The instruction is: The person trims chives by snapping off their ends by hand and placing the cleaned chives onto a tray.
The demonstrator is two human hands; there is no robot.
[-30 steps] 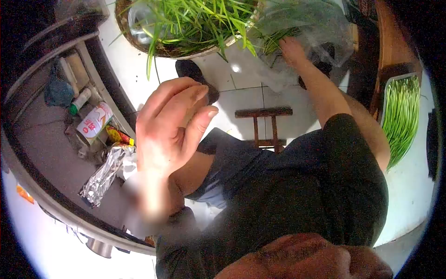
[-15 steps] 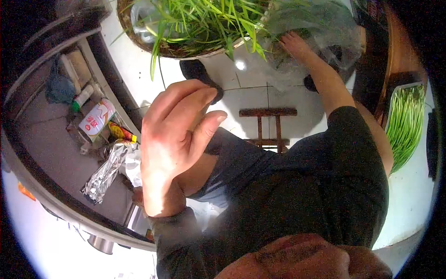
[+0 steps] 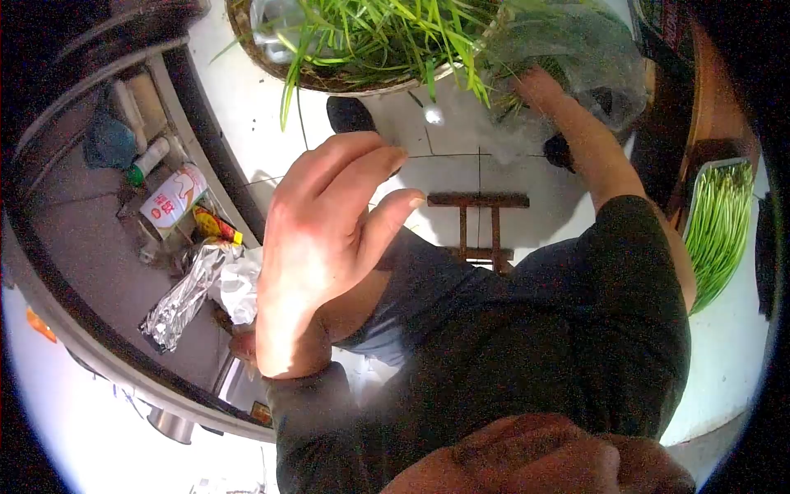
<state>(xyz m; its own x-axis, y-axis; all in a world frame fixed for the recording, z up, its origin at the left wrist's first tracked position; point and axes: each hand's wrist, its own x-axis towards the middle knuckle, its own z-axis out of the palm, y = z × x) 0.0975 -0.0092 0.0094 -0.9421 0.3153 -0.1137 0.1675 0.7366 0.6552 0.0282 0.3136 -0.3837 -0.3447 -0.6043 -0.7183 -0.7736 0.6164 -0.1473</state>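
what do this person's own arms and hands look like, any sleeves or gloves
The left hand is bare, with no glove, ring or watch showing. The right hand also looks ungloved, though its fingertips are hard to make out. The left sleeve and right sleeve are dark, nearly black, ending short of the wrists. No markings show on either.

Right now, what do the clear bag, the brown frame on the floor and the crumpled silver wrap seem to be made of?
Clear bag: probably thin plastic film, glossy; it is see-through and softly creased. Brown frame: likely wood with a dark finish, from its colour and straight bars, but painted metal is possible. Silver wrap: looks like shiny metal foil, with sharp, bright wrinkles.
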